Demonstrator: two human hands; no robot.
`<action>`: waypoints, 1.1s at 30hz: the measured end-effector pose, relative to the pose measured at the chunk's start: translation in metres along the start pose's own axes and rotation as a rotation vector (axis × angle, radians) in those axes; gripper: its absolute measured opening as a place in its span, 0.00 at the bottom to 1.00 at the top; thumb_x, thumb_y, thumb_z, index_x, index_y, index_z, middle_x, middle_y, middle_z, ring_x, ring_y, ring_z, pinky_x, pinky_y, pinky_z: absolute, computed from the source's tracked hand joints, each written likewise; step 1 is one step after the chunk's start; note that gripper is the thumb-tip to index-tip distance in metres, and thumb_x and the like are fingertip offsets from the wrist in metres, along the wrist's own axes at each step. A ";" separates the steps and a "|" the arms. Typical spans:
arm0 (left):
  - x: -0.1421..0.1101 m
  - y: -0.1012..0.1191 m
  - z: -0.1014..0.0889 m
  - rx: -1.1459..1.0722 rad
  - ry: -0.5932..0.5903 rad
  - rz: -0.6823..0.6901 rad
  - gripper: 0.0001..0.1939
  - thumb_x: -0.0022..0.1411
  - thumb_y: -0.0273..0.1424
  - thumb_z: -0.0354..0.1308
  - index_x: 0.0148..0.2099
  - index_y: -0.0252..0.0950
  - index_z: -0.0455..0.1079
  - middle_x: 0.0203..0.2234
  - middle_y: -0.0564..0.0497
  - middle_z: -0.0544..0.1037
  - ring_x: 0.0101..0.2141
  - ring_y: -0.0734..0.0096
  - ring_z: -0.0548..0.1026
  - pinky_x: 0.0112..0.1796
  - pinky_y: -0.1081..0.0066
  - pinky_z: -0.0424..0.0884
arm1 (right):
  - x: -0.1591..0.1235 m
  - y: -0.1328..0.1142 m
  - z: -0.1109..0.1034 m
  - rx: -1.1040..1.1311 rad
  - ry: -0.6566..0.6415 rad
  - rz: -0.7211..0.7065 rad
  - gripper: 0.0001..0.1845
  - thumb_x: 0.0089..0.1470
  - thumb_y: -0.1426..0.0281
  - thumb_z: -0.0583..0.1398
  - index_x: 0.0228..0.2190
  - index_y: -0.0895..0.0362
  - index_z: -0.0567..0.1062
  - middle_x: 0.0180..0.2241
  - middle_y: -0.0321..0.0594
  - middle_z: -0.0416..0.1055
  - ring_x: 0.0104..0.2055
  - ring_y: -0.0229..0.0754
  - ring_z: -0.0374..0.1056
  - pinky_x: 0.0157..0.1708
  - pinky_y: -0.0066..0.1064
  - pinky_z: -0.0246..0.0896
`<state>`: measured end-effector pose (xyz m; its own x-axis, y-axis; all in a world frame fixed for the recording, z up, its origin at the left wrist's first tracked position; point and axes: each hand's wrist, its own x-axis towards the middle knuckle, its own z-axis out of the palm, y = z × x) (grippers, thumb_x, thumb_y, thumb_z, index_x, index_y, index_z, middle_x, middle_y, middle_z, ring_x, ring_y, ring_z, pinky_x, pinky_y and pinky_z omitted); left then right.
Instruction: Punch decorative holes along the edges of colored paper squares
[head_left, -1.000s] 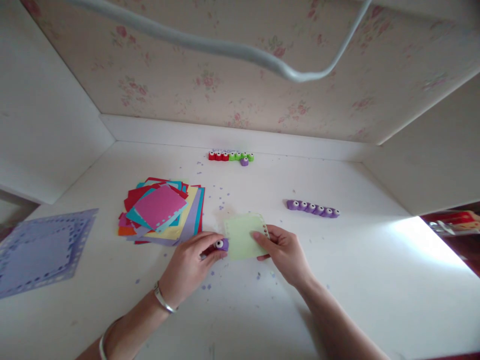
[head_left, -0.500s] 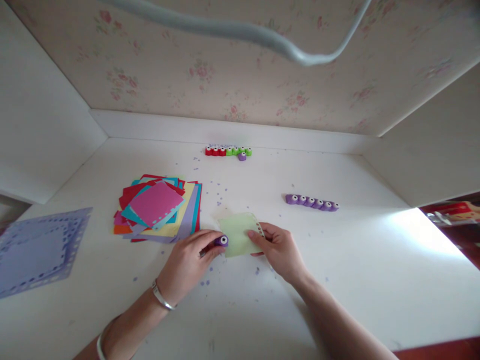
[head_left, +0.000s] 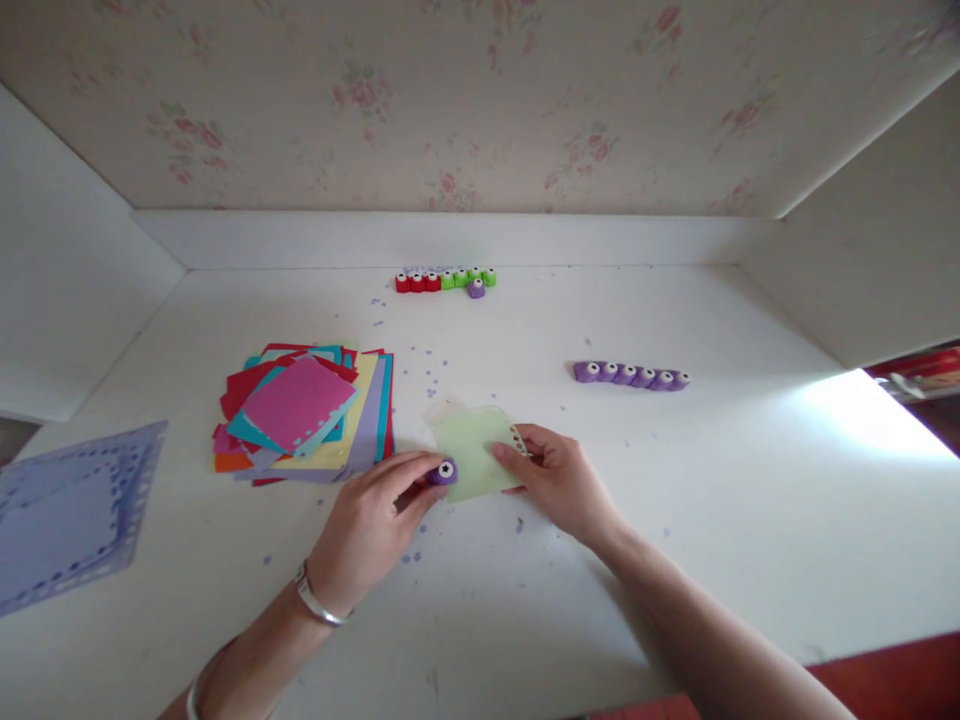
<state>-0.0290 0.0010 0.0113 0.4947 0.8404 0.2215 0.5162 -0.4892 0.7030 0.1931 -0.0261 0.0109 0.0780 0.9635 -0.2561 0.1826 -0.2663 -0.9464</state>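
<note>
Between thumb and fingers, my left hand (head_left: 379, 505) grips a small purple craft punch (head_left: 445, 473) with a dark star on its white top. The punch sits at the left edge of a light green paper sheet (head_left: 469, 455); whether the edge is inside its slot I cannot tell. My right hand (head_left: 559, 480) pinches the sheet's right side, thumb on top and fingers partly hidden beneath. A line of punched holes runs along that right edge.
A pile of coloured paper (head_left: 300, 405) lies left of my hands, with punched lilac sheets (head_left: 67, 510) farther left. A row of purple punches (head_left: 630, 375) stands at right. Red and green punches (head_left: 446, 280) line the back, one purple punch (head_left: 476, 289) before them. Paper bits are scattered about.
The punch's star top has turned more toward the camera, and the green sheet has tilted slightly. My view has shifted; the white cable overhead has left it. Both hands keep their holds.
</note>
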 end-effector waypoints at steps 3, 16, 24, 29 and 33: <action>0.000 0.000 0.000 0.024 0.005 0.015 0.12 0.62 0.29 0.58 0.49 0.41 0.70 0.42 0.52 0.78 0.38 0.70 0.77 0.43 0.71 0.74 | 0.000 0.001 -0.002 -0.078 0.010 -0.039 0.13 0.53 0.59 0.60 0.32 0.54 0.78 0.24 0.36 0.72 0.23 0.37 0.64 0.20 0.26 0.59; -0.005 -0.002 0.001 0.183 -0.013 0.009 0.14 0.63 0.33 0.57 0.51 0.40 0.68 0.45 0.49 0.76 0.42 0.66 0.75 0.46 0.67 0.72 | -0.001 -0.002 -0.007 -0.190 0.114 -0.079 0.13 0.54 0.60 0.58 0.33 0.54 0.78 0.23 0.36 0.73 0.22 0.38 0.64 0.21 0.28 0.53; -0.003 -0.006 0.003 0.175 -0.012 0.034 0.14 0.63 0.31 0.57 0.51 0.40 0.68 0.44 0.50 0.76 0.43 0.66 0.75 0.46 0.66 0.73 | 0.000 0.000 -0.005 -0.253 0.072 -0.053 0.11 0.58 0.64 0.55 0.36 0.53 0.77 0.27 0.35 0.76 0.26 0.37 0.67 0.24 0.27 0.57; -0.004 -0.008 0.003 0.173 -0.010 0.041 0.14 0.63 0.31 0.57 0.52 0.40 0.68 0.44 0.50 0.76 0.43 0.66 0.75 0.46 0.66 0.73 | 0.001 0.000 -0.005 -0.239 0.071 -0.035 0.11 0.58 0.64 0.54 0.36 0.53 0.76 0.29 0.35 0.77 0.26 0.37 0.68 0.24 0.26 0.59; -0.005 -0.005 0.002 0.156 -0.020 0.010 0.14 0.63 0.32 0.57 0.52 0.40 0.68 0.44 0.49 0.76 0.42 0.67 0.76 0.45 0.66 0.74 | 0.001 0.000 -0.005 -0.228 0.068 -0.030 0.12 0.58 0.63 0.55 0.37 0.53 0.76 0.29 0.35 0.77 0.26 0.37 0.68 0.23 0.26 0.59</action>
<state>-0.0328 -0.0007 0.0055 0.5138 0.8310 0.2131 0.6129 -0.5294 0.5866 0.1979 -0.0250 0.0119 0.1341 0.9690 -0.2074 0.4022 -0.2445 -0.8823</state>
